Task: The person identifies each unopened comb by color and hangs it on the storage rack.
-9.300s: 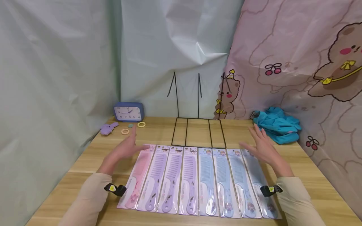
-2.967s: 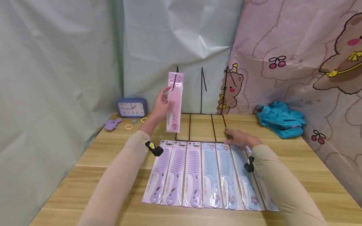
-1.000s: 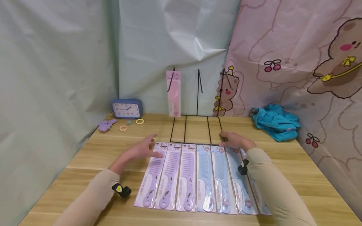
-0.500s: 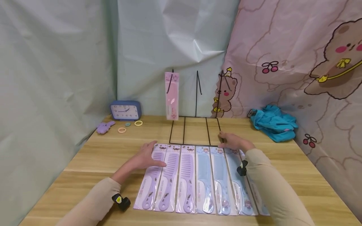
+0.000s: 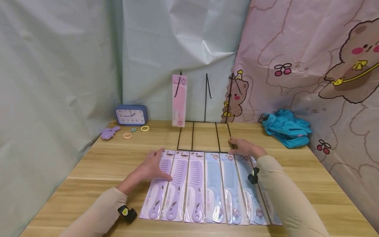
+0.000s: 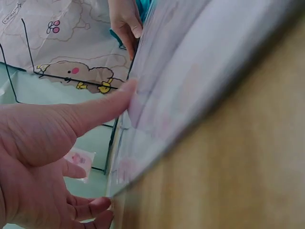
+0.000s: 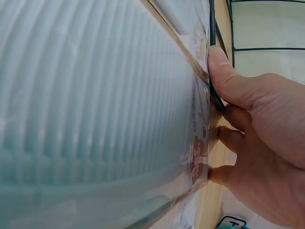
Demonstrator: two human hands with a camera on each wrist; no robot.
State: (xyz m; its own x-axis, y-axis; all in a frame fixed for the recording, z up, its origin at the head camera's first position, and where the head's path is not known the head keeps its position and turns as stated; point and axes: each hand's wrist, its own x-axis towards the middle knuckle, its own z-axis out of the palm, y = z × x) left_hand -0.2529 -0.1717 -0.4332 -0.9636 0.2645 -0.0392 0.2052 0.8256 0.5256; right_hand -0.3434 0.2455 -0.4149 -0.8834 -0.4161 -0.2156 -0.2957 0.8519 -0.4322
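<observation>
A packaged pink comb [image 5: 179, 102] hangs on the left hook of a black wire rack [image 5: 205, 102]; the other two hooks bear nothing. In front lies a row of packaged combs, three purple and several blue [image 5: 214, 174]. My left hand [image 5: 150, 166] spans the top of the leftmost purple comb [image 5: 159, 196]. In the left wrist view its thumb [image 6: 116, 100] touches the package's face, with other fingertips near the edge. My right hand [image 5: 244, 147] grips the rack's right front base, the thumb [image 7: 221, 67] against the wire. The right arm partly covers the rightmost blue comb.
At the back left stand a blue clock [image 5: 131, 115], a purple animal-shaped item [image 5: 110, 132] and small rings [image 5: 145, 128]. A crumpled teal cloth [image 5: 287, 128] lies at the back right. Plastic sheets hang behind the wooden table [image 5: 97, 168].
The pink comb went from the table to the left hook, and my left hand let it go. It then moved down to the first purple comb. My right hand has taken hold of the rack base.
</observation>
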